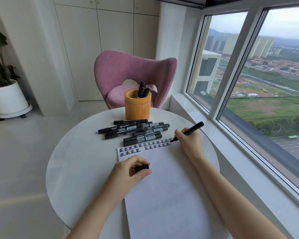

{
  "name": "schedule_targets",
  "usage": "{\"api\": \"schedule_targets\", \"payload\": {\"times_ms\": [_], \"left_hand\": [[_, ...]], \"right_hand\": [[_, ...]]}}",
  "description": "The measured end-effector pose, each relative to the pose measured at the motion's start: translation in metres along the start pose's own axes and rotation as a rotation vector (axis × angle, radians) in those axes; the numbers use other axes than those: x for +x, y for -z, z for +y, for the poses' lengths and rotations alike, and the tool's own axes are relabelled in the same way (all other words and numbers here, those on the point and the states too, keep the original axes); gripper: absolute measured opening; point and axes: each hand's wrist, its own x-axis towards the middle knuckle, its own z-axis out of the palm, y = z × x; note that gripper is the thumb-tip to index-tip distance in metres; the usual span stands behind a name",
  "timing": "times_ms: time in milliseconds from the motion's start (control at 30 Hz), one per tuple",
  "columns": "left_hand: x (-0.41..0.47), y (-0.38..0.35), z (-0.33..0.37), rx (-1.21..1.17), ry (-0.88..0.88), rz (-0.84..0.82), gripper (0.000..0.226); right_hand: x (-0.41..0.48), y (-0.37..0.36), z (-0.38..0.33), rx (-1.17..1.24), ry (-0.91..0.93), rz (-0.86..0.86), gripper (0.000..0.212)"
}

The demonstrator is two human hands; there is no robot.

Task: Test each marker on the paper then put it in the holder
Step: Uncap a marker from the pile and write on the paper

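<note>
My right hand (pixel 188 140) grips an uncapped black marker (pixel 194 128), its tip touching the top right corner of the white paper (pixel 162 183). Two rows of black test characters (pixel 145 147) run along the paper's top edge. My left hand (pixel 130 169) rests on the paper's left side and pinches the black cap (pixel 141 168). Several capped black markers (pixel 133 130) lie in a pile beyond the paper. Behind them stands the yellow-orange cylindrical holder (pixel 138 105), with several markers (pixel 142 89) sticking out of it.
Everything sits on a round white table (pixel 72 161). A pink chair (pixel 133 75) stands behind the table. A large window (pixel 259 75) runs along the right side. A potted plant (pixel 5 94) is on the floor at far left.
</note>
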Motion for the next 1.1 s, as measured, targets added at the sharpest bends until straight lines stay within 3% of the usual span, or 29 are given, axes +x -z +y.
{"api": "schedule_targets", "payload": {"times_ms": [1100], "left_hand": [[0.0006,-0.0002,-0.0023,-0.001,0.001,0.007,0.015]], "right_hand": [[-0.0035,0.0011,-0.002,-0.014,0.018,0.018,0.017]]}}
